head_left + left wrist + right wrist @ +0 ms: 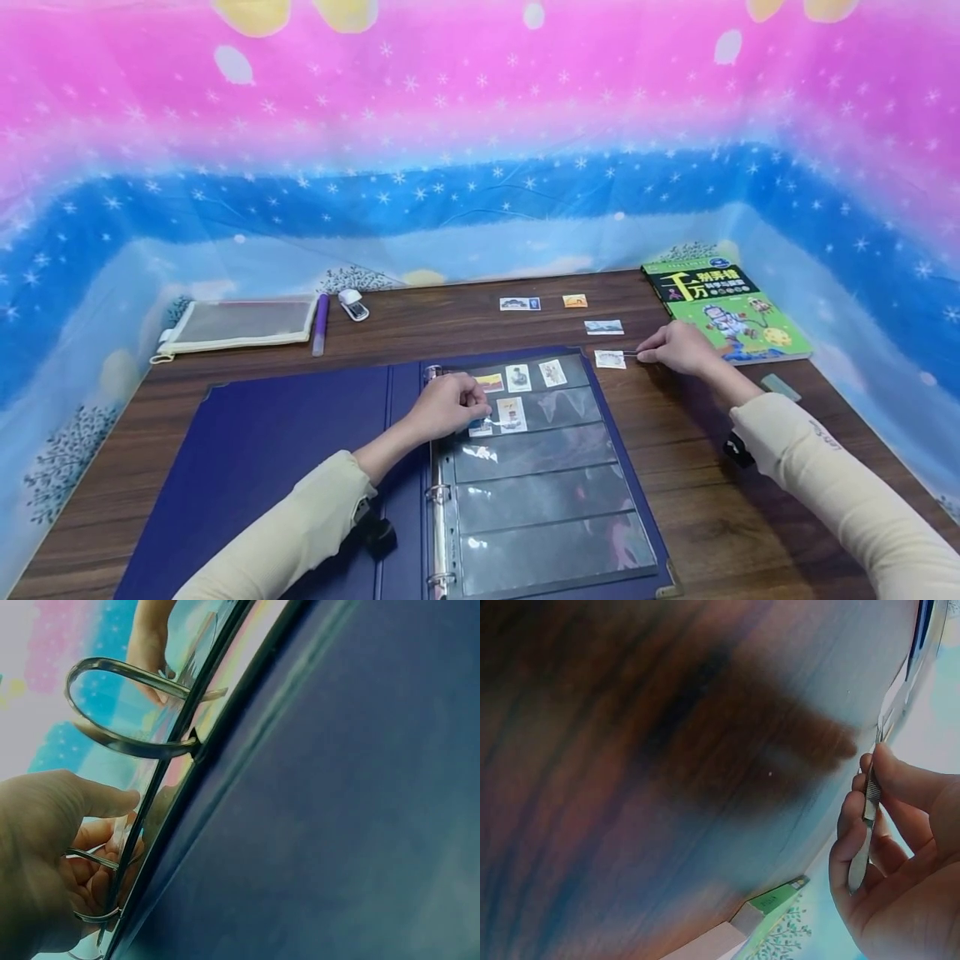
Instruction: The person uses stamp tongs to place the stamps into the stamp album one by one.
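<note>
My right hand (678,348) pinches metal tweezers (868,802) between thumb and fingers. Their tips touch or nearly touch the right edge of a pale stamp (610,359) just beyond the album's right side. My left hand (448,406) lies over the upper left of the album's clear pocket page (540,500), beside the rings. Its thumb and bent fingers come close together at the second row; whether they pinch the film I cannot tell. In the top row are several stamps, one a portrait stamp (517,378). The second row holds a taller stamp (512,414) and one partly covered by my fingers.
The blue ring binder (285,467) lies wide open. Loose stamps, among them an orange stamp (574,301), lie behind it. A green book (731,321) sits at the back right. A zip pouch (240,323), purple pen (321,325) and small white device (353,305) are back left.
</note>
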### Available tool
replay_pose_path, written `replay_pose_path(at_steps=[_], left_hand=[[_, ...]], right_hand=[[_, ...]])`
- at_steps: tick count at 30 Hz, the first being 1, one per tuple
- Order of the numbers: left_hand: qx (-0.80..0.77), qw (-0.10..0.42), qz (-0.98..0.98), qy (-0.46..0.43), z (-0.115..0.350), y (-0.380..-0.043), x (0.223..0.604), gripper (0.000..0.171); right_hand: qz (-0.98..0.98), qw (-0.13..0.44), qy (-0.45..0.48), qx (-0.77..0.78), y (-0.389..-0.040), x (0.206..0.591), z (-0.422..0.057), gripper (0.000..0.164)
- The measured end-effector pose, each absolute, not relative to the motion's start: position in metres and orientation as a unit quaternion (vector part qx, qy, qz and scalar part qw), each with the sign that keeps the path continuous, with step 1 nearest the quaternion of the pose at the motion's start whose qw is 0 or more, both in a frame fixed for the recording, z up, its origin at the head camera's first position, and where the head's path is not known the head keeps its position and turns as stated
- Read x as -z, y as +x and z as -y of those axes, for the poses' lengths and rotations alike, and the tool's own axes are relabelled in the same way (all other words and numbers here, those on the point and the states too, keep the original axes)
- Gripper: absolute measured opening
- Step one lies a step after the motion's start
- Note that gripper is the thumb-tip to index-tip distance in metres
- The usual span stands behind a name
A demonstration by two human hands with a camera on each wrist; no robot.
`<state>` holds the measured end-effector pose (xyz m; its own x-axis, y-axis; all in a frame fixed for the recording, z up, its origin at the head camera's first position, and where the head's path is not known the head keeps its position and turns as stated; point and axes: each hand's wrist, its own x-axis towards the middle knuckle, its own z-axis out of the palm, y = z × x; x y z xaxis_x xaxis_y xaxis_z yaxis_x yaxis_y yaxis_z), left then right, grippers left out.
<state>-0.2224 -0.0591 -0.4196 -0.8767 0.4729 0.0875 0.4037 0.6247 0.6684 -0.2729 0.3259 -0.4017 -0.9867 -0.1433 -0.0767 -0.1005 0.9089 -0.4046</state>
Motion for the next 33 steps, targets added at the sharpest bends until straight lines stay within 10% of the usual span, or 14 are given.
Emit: replay_pose_path(at_steps=[33], left_hand=[[-0.321,0.127,-0.886,0.309,0.045,-0.236,0.396,0.024]], right_hand=[[-0.955,0.039,-0.099,0.277,-0.265,0.375,-0.238,0.016]])
